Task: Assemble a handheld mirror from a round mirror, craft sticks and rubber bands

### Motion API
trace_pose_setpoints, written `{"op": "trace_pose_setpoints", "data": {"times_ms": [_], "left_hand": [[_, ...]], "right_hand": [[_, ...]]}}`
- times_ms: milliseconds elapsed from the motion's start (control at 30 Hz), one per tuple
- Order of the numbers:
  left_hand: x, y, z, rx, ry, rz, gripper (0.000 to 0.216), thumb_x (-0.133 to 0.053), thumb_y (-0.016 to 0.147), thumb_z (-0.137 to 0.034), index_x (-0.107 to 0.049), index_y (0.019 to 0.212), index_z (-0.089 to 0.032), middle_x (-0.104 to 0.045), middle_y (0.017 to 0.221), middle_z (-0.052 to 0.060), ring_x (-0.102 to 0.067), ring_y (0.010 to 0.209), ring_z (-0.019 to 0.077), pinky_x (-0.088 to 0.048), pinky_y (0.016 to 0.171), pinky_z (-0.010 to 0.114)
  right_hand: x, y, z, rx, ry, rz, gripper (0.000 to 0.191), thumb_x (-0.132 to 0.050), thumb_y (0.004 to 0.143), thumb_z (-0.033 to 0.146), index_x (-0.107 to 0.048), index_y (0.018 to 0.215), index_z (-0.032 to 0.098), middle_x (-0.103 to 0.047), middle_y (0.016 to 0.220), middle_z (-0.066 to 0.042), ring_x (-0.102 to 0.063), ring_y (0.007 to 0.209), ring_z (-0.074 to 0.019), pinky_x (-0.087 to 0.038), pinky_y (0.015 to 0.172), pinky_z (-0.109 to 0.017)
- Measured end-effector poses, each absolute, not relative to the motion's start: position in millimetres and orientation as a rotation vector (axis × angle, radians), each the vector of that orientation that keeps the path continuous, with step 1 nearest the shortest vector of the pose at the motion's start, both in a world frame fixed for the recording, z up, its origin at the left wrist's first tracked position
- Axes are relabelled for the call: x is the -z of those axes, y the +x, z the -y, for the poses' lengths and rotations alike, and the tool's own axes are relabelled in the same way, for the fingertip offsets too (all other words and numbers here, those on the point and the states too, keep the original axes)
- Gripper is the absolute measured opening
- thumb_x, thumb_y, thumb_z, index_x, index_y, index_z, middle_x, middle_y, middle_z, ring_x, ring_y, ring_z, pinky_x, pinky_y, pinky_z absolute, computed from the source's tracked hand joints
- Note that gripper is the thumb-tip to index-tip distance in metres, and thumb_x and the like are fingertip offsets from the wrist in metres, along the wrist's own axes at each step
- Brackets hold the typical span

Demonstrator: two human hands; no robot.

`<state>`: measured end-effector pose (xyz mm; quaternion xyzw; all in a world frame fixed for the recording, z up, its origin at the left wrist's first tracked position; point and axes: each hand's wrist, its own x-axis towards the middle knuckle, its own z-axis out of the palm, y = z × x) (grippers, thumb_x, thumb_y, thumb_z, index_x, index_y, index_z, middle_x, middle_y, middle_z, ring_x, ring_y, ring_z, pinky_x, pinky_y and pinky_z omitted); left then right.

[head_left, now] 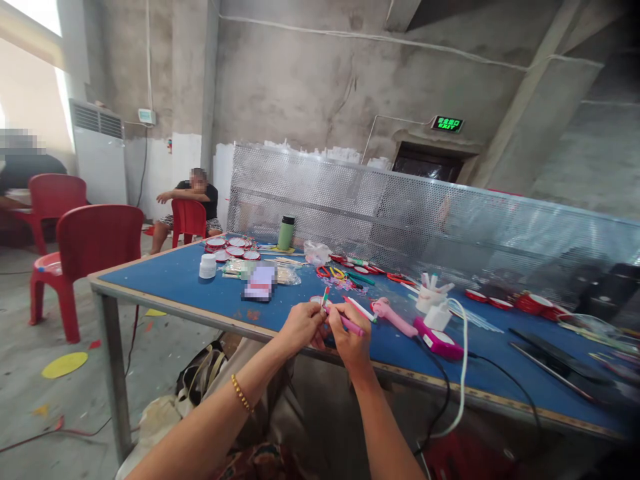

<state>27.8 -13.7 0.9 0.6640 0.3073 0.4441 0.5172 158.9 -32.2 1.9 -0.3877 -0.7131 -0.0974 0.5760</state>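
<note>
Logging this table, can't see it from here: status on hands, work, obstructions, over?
Right hand: gripping pink pen. Left hand: pinching small striped piece. Loose pens just beyond; nothing visibly blocking.

Daylight burns out to white at the window [30, 19] on my far left, while the concrete wall [300, 80] ahead stays a dull grey. The perforated metal screen [310, 193] carries a pale sheen, and the exit sign [447, 124] glows green. Shade gathers under the blue table [170, 290]. My left hand [304, 324] and right hand [353, 337] are moderately lit, their fine detail soft. Toward the right edge everything smears and stretches, the upper corner going black; coarse pixelation hides the phone [260, 283].
</note>
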Motion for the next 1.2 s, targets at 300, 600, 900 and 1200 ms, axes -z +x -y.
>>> {"op": "trace_pose_setpoints", "data": {"times_ms": [300,600,900,1200], "left_hand": [[0.1,27.7,14.2,-1.070,1.562,-0.718,0.033,-0.051,0.082,-0.049,-0.049,0.067,-0.019,-0.058,0.051,-0.001,-0.060,0.041,0.0151,-0.043,0.039,0.022],[-0.9,27.5,13.5,-1.077,1.559,-0.712,0.036,-0.054,0.081,-0.051,-0.048,0.065,-0.020,-0.055,0.046,-0.003,-0.058,0.039,0.0139,-0.041,0.038,0.021],[1.1,28.0,13.1,-1.080,1.569,-0.700,0.035,-0.051,0.083,-0.050,-0.048,0.066,-0.020,-0.055,0.045,-0.003,-0.058,0.038,0.0149,-0.041,0.037,0.022],[1.5,27.7,12.6,-1.084,1.590,-0.700,0.032,-0.050,0.084,-0.047,-0.049,0.067,-0.019,-0.056,0.046,-0.002,-0.057,0.037,0.0142,-0.041,0.037,0.021]], "right_hand": [[0.5,159.5,33.9,0.117,-0.939,1.585,0.021,-0.052,0.092,0.030,-0.065,0.079,0.020,-0.065,0.066,0.000,-0.061,0.056,-0.0145,-0.050,0.055,-0.025],[-2.1,158.1,37.0,0.074,-0.946,1.569,0.021,-0.052,0.091,0.030,-0.064,0.077,0.020,-0.065,0.064,0.001,-0.062,0.054,-0.0141,-0.051,0.055,-0.025],[-2.5,158.5,36.2,0.106,-0.938,1.599,0.021,-0.052,0.091,0.028,-0.064,0.077,0.020,-0.064,0.064,0.000,-0.061,0.055,-0.0143,-0.049,0.058,-0.026],[-1.1,159.2,35.1,0.113,-0.945,1.621,0.021,-0.052,0.092,0.028,-0.065,0.078,0.020,-0.066,0.068,-0.001,-0.061,0.057,-0.0146,-0.048,0.057,-0.026]]}}
